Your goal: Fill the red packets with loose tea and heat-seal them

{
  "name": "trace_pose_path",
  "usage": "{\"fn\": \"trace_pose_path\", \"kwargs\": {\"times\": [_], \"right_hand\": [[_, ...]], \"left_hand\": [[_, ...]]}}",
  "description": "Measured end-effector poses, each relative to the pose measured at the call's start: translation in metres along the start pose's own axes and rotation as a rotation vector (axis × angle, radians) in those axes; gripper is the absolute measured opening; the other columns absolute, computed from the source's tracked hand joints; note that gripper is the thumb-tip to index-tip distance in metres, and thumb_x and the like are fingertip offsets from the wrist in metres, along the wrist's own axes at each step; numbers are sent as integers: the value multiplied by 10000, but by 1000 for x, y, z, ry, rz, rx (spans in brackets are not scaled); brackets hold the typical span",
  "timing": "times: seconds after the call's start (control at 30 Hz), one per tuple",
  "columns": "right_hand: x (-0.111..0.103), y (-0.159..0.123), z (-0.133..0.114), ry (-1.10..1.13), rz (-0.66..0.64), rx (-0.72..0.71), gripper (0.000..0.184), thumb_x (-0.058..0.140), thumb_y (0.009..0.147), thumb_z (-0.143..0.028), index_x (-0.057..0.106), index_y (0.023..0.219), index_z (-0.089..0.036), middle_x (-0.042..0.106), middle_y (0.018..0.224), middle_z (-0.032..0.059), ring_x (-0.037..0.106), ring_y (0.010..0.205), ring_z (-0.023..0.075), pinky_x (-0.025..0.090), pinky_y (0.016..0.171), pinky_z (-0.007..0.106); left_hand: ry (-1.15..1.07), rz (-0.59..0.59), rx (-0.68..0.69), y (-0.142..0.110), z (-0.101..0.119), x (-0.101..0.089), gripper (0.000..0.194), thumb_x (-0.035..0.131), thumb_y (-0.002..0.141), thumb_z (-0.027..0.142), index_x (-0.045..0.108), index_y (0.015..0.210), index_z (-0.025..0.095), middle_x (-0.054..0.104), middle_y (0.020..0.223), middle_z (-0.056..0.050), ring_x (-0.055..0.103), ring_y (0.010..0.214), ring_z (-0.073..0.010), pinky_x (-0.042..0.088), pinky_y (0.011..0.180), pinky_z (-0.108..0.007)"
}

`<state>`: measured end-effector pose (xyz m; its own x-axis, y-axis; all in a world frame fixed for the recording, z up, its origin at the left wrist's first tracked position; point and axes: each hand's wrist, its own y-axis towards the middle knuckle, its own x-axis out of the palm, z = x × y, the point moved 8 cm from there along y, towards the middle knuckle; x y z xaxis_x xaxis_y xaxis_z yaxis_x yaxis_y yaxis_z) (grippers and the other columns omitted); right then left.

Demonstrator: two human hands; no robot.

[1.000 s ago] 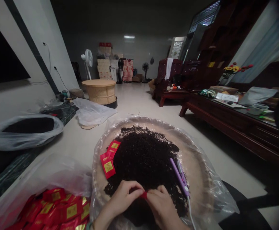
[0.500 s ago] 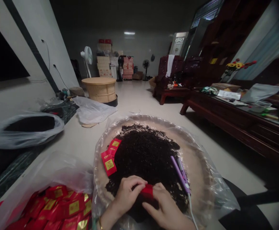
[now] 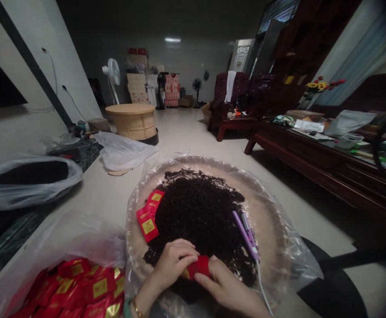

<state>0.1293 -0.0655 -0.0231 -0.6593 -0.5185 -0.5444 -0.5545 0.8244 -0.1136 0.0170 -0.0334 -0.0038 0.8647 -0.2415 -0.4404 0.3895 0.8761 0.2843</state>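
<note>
A small red packet [image 3: 200,265] with a bit of gold on it is held between my two hands, low over the tray. My left hand [image 3: 175,261] pinches its left end, the fingers curled over the top. On its right end my right hand [image 3: 222,279] grips with thumb and fingers. Beneath lies a heap of dark, dry tea-like leaves [image 3: 196,207] on a round plastic-lined tray [image 3: 272,238]. Two red packets with gold labels [image 3: 148,224] rest at the heap's left edge. A purple hand-held sealer with a white cord [image 3: 246,236] lies on the right.
At the lower left a clear plastic bag [image 3: 89,229] holds many red packets [image 3: 80,287]. Behind it sits another bag of dark leaves [image 3: 30,172]. A round wooden table [image 3: 131,119] stands farther off, and a long dark wooden table [image 3: 299,159] runs along the right.
The packet has turned so more of its red face and some gold show. My right thumb has come up onto it. The whole view has shifted slightly.
</note>
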Motion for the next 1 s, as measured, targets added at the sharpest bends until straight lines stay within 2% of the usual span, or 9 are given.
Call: {"fn": "trace_pose_path", "kwargs": {"times": [0.1, 0.23, 0.4, 0.5, 0.57, 0.63, 0.77, 0.87, 1.0], "right_hand": [[3, 4, -4, 7, -89, -6, 237, 462, 898, -299, 663, 952, -185, 656, 957, 56, 538, 893, 212, 410, 862, 347], [1, 4, 3, -6, -71, 76, 279, 458, 893, -345, 659, 952, -161, 647, 943, 78, 527, 901, 232, 425, 834, 356], [5, 5, 6, 51, -147, 68, 350, 417, 908, -386, 653, 1034, -162, 661, 1008, 80, 553, 921, 238, 424, 877, 365], [-1, 7, 6, 209, -108, 62, 468, 375, 919, -496, 641, 1087, -150, 659, 1061, 94, 569, 981, 249, 428, 914, 369], [-5, 9, 11, 297, -64, 88, 555, 349, 914, -576, 651, 1070, -139, 668, 1031, 97, 575, 999, 258, 425, 934, 386], [-8, 12, 15, 369, -22, 115, 620, 354, 891, -644, 659, 1070, -135, 675, 1012, 93, 576, 1015, 263, 410, 962, 408], [-5, 22, 20, 475, 25, 147, 712, 379, 829, -740, 683, 1041, -133, 691, 955, 85, 588, 991, 270, 413, 961, 433], [-3, 30, 16, 516, 29, 155, 736, 393, 800, -769, 698, 1020, -136, 698, 935, 84, 595, 971, 270, 424, 945, 435], [-5, 38, 3, 527, 10, 138, 741, 409, 793, -770, 697, 1033, -131, 699, 988, 94, 601, 983, 267, 408, 973, 445]], "left_hand": [[58, -26, 42, -1, 0, 2, 206, 579, 880, 268, 769, 822, 212, 764, 808, -47, 679, 884, -194, 536, 792, -288], [172, -27, 148, -2, 7, 4, 232, 532, 912, 276, 748, 860, 208, 758, 794, -37, 668, 902, -207, 535, 801, -322], [277, 83, 199, -2, 12, -2, 290, 448, 946, 248, 722, 861, 207, 744, 794, -44, 671, 859, -189, 550, 756, -312], [431, 108, 301, -10, 21, 1, 247, 517, 910, 327, 668, 1052, 192, 732, 997, -91, 635, 996, -234, 532, 844, -399], [587, 61, 351, -17, 25, 13, 485, 648, 810, 406, 571, 1224, 165, 665, 1192, -134, 556, 1143, -306, 461, 943, -513], [727, 27, 323, -22, 21, 23, 687, 736, 728, 363, 475, 1329, 154, 597, 1302, -148, 488, 1220, -348, 401, 983, -562], [850, 62, 115, -26, 5, 27, 751, 726, 677, 94, 437, 1363, 193, 588, 1324, -114, 510, 1166, -343, 438, 922, -506], [795, 94, 38, -26, -5, 22, 757, 679, 646, 9, 452, 1345, 191, 622, 1276, -102, 562, 1031, -306, 494, 845, -467], [658, 172, 55, -25, -11, 11, 677, 659, 630, 24, 510, 1275, 161, 656, 1206, -106, 567, 993, -285, 530, 843, -443]]}}
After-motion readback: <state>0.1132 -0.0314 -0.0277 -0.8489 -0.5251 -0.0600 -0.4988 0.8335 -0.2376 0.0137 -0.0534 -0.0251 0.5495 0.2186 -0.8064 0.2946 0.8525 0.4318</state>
